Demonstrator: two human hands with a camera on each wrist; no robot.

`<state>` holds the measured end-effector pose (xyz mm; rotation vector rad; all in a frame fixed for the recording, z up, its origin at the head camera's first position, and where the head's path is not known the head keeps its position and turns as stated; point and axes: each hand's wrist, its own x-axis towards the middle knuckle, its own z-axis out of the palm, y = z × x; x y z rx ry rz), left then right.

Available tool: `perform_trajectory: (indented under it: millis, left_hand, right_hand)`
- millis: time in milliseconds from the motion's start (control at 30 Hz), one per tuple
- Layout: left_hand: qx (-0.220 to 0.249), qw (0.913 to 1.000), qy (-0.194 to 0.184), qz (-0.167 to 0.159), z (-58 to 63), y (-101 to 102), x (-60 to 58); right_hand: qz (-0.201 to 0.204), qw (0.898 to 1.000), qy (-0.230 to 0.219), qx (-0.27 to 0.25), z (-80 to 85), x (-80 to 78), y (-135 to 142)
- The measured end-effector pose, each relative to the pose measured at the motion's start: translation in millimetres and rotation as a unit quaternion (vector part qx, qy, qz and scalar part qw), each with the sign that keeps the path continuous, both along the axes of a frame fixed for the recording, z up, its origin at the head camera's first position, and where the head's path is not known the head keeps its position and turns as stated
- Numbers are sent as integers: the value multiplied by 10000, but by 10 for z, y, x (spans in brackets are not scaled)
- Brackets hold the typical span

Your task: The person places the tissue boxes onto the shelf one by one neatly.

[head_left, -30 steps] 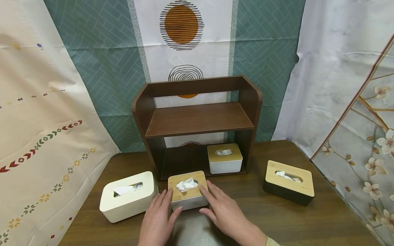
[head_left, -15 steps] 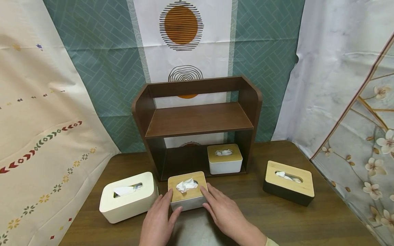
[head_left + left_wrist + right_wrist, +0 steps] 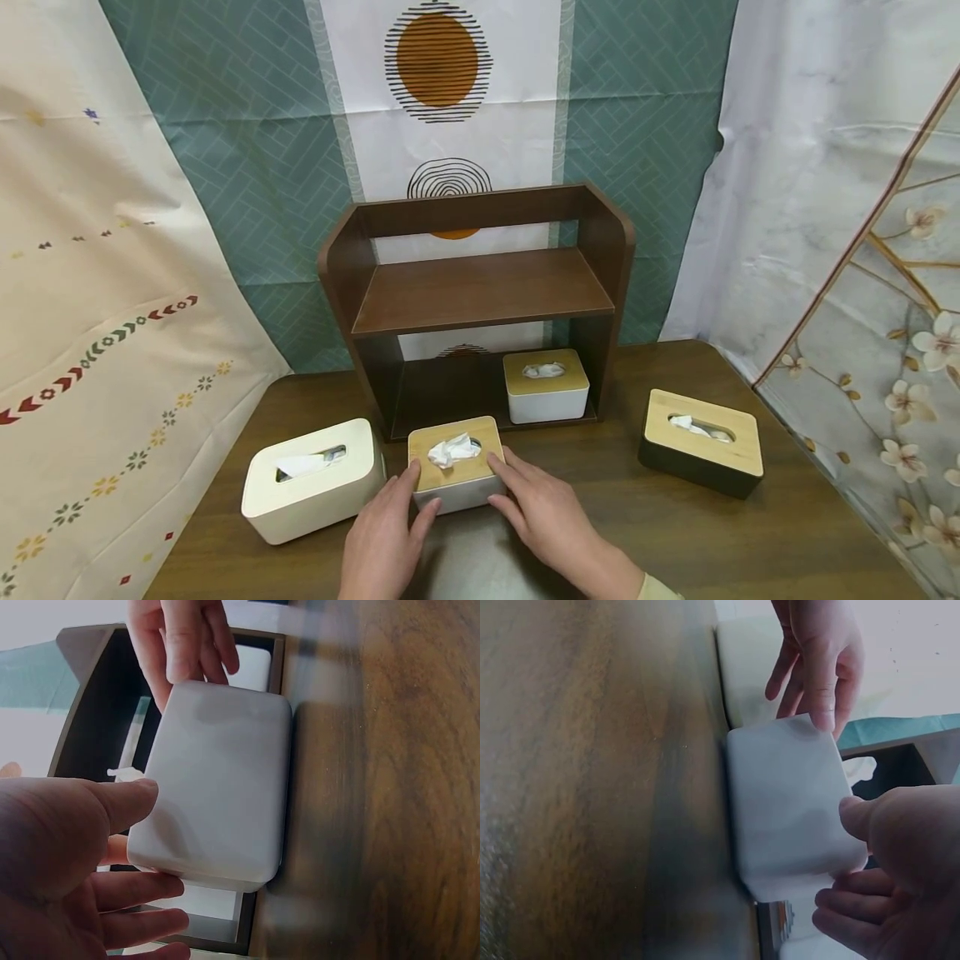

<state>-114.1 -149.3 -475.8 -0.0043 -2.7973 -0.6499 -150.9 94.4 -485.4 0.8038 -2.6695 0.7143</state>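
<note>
A tissue box point(image 3: 442, 481) with a bamboo lid and white body stands on the table before the shelf, a crumpled tissue poking from its slot. My left hand point(image 3: 382, 533) touches its left side with outstretched fingers, the thumb near the front left corner. On the opposite side, my right hand point(image 3: 551, 517) lies with straight fingers along the right edge, thumb by the front corner. In the left wrist view the plain front of the tissue box point(image 3: 217, 780) fills the middle, my left thumb at its upper edge. The right wrist view shows my right thumb likewise at that edge.
A cream tissue box point(image 3: 315, 479) is close on the left. A dark tissue box point(image 3: 705, 442) with a bamboo lid sits at the right. On the lower level of the brown shelf point(image 3: 480, 292) stands another white tissue box point(image 3: 547, 404), toward its right end.
My right thumb has drawn in slightly to the front corner of the box. Both hands otherwise keep their places, and the box stays where it was.
</note>
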Motion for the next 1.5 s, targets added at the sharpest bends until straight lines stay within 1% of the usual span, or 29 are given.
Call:
perform_trajectory:
  millis: [233, 467, 600, 733, 933, 1200, 1400, 1500]
  left_hand:
    - [-19, 9997, 224, 42, -10, 10, -1]
    - [-27, 9982, 603, 55, -24, 7, -3]
    - [-38, 9972, 740, 80, -39, 4, -13]
    - [-50, 9968, 777, 152, -49, 1, -27]
    - [-43, 9969, 758, 226, -49, -5, -40]
    - [-79, 9971, 727, 188, -33, -19, -48]
    - [-77, 9968, 778, 162, -37, -32, -47]
    - [-31, 9961, 870, 154, -45, -35, -47]
  right_hand:
    - [-116, 9996, 180, -177, -14, -22, -8]
    - [-182, 9994, 107, -283, -24, -44, -22]
    - [-205, 9984, 319, -412, -41, -41, -30]
    - [-241, 9968, 560, -517, -69, -52, -37]
    - [-340, 9949, 700, -641, -94, -93, -38]
    - [-419, 9933, 635, -873, -104, -153, -30]
    - [-468, 9930, 672, -850, -105, -173, -31]
    - [-483, 9926, 687, -883, -92, -170, -40]
